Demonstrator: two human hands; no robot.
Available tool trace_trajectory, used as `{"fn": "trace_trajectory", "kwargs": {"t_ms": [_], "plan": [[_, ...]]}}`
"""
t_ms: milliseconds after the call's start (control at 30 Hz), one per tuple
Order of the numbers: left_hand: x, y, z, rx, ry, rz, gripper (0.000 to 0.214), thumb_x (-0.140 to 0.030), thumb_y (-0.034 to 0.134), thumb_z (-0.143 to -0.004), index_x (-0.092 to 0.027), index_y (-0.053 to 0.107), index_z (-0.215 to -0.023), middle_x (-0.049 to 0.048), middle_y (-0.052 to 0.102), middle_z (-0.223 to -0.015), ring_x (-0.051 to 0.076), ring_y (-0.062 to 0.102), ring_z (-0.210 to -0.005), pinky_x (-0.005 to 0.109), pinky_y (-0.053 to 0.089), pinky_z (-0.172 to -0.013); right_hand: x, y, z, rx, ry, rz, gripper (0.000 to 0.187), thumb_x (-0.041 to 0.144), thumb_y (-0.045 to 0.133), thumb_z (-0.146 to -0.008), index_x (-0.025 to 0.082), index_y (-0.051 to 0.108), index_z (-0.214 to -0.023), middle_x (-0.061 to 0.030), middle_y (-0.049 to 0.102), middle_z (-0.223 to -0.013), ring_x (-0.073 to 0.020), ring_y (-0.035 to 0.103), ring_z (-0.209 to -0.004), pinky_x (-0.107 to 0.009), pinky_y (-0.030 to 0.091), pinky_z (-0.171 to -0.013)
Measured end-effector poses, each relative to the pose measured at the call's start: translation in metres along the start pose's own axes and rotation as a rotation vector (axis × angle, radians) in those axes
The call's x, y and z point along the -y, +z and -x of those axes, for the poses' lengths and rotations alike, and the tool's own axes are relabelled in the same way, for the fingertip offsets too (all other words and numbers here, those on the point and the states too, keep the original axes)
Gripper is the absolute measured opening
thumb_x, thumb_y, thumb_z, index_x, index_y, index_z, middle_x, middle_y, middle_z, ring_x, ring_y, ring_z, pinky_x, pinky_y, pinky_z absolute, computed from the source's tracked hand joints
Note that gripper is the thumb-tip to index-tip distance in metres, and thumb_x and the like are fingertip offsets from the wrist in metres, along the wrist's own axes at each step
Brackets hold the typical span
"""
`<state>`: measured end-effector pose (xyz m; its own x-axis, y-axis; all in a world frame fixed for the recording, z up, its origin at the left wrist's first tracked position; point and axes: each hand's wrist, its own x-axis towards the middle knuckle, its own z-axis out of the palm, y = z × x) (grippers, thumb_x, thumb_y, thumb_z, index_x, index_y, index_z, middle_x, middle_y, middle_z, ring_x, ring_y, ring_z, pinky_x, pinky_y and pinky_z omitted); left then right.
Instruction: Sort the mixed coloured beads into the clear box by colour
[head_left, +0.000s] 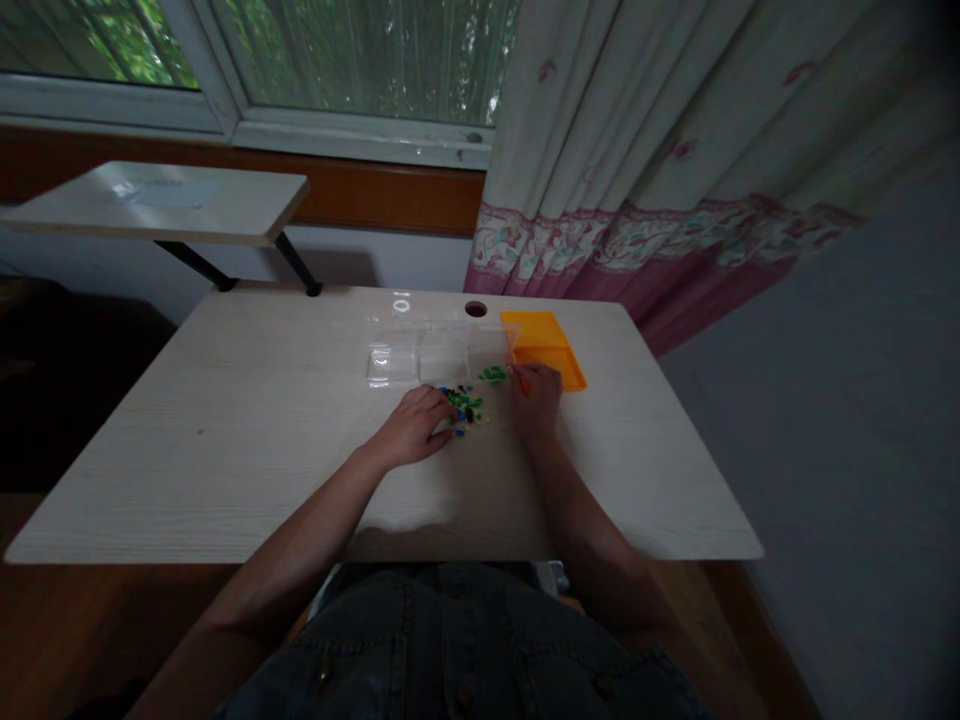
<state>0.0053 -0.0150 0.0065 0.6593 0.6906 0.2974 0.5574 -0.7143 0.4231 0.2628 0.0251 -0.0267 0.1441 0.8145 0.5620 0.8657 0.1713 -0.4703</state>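
Head view is showing likely sorting, the half-curled left hand [418, 425] resting at pieces [470, 401] on the tabletop [262, 450], the bent right hand [538, 392] beside green bits [493, 373], any hold unclear, next probably needing a fine pinch.

Orange tray [534, 327], green pieces [493, 373]

Both forearms [307, 522] forward, left hand [411, 425] palm down, right hand [540, 400] half-curled.
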Motion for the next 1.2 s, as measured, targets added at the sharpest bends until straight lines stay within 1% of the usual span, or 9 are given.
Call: {"fn": "trace_trajectory", "kwargs": {"t_ms": [133, 300, 433, 533, 633, 767, 967, 1200], "plan": [[-0.0005, 0.0009, -0.0002, -0.002, 0.000, -0.006, 0.025, -0.032, 0.059, -0.089, -0.021, 0.063, -0.111, 0.0083, 0.059, -0.105, 0.025, 0.050, -0.103, 0.042, 0.041, -0.093, -0.0007, 0.0014, 0.0006, -0.046, -0.041, -0.039, 0.030, 0.036, 0.052, -0.094, 0.019, 0.075, -0.096, -0.0093, 0.068, -0.091, -0.0239, 0.055, -0.092, -0.041, 0.043, -0.088], [-0.0001, 0.0013, -0.0010, 0.005, -0.013, -0.033, 0.024, -0.024, 0.056, -0.088, -0.022, 0.063, -0.110, 0.0083, 0.059, -0.105, 0.026, 0.051, -0.103, 0.042, 0.042, -0.092, 0.0015, 0.0003, 0.0004, -0.008, -0.030, -0.072, 0.027, 0.033, 0.053, -0.094, 0.018, 0.075, -0.098, -0.0097, 0.067, -0.091, -0.0241, 0.055, -0.093, -0.041, 0.043, -0.089], [0.0009, 0.0005, -0.0003, 0.000, -0.028, -0.058, 0.025, -0.020, 0.054, -0.086, -0.021, 0.064, -0.109, 0.0093, 0.059, -0.104, 0.026, 0.051, -0.104, 0.042, 0.042, -0.092, 0.0017, 0.0003, 0.0004, -0.009, -0.034, -0.077, 0.026, 0.033, 0.054, -0.093, 0.019, 0.075, -0.096, -0.0094, 0.068, -0.092, -0.0240, 0.056, -0.092, -0.042, 0.044, -0.089], [0.0011, 0.0001, 0.0003, -0.008, -0.029, -0.066, 0.024, -0.022, 0.055, -0.087, -0.020, 0.064, -0.109, 0.0092, 0.059, -0.104, 0.026, 0.051, -0.103, 0.042, 0.042, -0.091, 0.0016, 0.0010, 0.0007, -0.017, -0.045, -0.086, 0.024, 0.033, 0.055, -0.093, 0.019, 0.074, -0.096, -0.0090, 0.069, -0.092, -0.0237, 0.057, -0.092, -0.041, 0.044, -0.089], [0.0015, 0.0007, 0.0001, -0.012, -0.028, -0.069, 0.021, -0.028, 0.056, -0.089, -0.021, 0.064, -0.107, 0.0086, 0.059, -0.103, 0.026, 0.051, -0.102, 0.041, 0.042, -0.090, 0.0023, 0.0011, 0.0008, -0.015, -0.044, -0.095, 0.025, 0.032, 0.055, -0.093, 0.017, 0.074, -0.097, -0.0096, 0.068, -0.091, -0.0237, 0.056, -0.093, -0.041, 0.044, -0.089], [0.0037, 0.0031, -0.0007, -0.015, -0.061, -0.090, 0.020, -0.035, 0.057, -0.091, -0.020, 0.065, -0.102, 0.0090, 0.059, -0.101, 0.025, 0.052, -0.100, 0.041, 0.042, -0.088, 0.0034, 0.0003, 0.0002, -0.007, -0.039, -0.106, 0.026, 0.032, 0.054, -0.093, 0.017, 0.075, -0.096, -0.0106, 0.068, -0.091, -0.0237, 0.056, -0.092, -0.041, 0.045, -0.089], [0.0049, 0.0037, -0.0009, -0.016, -0.071, -0.090, 0.018, -0.030, 0.053, -0.093, -0.021, 0.065, -0.102, 0.0086, 0.059, -0.100, 0.025, 0.052, -0.101, 0.041, 0.042, -0.089, 0.0027, 0.0001, -0.0003, 0.006, -0.047, -0.122, 0.028, 0.034, 0.053, -0.094, 0.017, 0.074, -0.098, -0.0109, 0.068, -0.092, -0.0237, 0.057, -0.094, -0.042, 0.045, -0.089], [0.0052, 0.0058, -0.0019, -0.032, -0.070, -0.079, 0.016, -0.031, 0.055, -0.092, -0.021, 0.066, -0.098, 0.0080, 0.060, -0.098, 0.024, 0.052, -0.098, 0.040, 0.043, -0.088, 0.0039, -0.0005, 0.0000, -0.002, -0.052, -0.107, 0.025, 0.032, 0.053, -0.093, 0.017, 0.074, -0.096, -0.0104, 0.068, -0.091, -0.0236, 0.056, -0.092, -0.042, 0.046, -0.088]]}}
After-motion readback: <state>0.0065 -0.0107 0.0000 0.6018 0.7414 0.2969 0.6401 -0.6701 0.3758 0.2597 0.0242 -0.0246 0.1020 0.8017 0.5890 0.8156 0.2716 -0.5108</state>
